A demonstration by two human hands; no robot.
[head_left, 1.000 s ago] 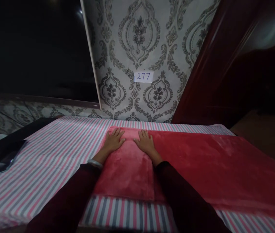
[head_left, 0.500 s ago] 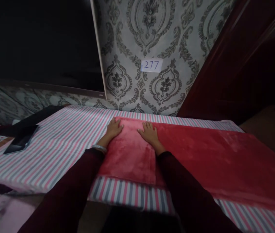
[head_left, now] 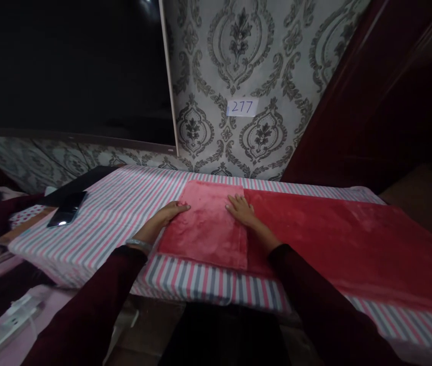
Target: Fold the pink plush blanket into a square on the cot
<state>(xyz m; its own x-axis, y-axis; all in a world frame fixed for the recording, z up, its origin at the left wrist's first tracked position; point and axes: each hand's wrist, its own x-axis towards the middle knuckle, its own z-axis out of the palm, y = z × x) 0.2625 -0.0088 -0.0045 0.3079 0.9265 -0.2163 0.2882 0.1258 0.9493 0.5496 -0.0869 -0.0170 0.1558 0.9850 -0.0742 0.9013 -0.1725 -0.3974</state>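
The red blanket (head_left: 334, 239) lies on the striped cloth (head_left: 124, 208), with its left end folded back over itself. The left hand (head_left: 170, 211) is at the fold on the left side. Its thumb is on top, but I can't tell if its fingers are pinching the blanket or just touching it. The right hand (head_left: 243, 211) lies over the loose edge of the folded part, its fingers spread and not gripping anything.

A few things could go wrong here. If the left hand lifts only the top layer, the bottom one could get left behind and make a lump. If it picks up some striped cloth too, that could bunch up. If the right hand presses hard while the left one pulls, the blanket could wrinkle or go crooked. The near side of the blanket is close to the front of the striped cloth, so a hard tug toward the person could make it hang over.

The blanket looks soft and fuzzy, with light and dark patches. The folded part is almost a square, and the rest is a long flat strip. The striped cloth looks thin, with pink, gray and white lines and small creases. A shiny flat phone (head_left: 68, 208) sits on its left side, well away from both hands.
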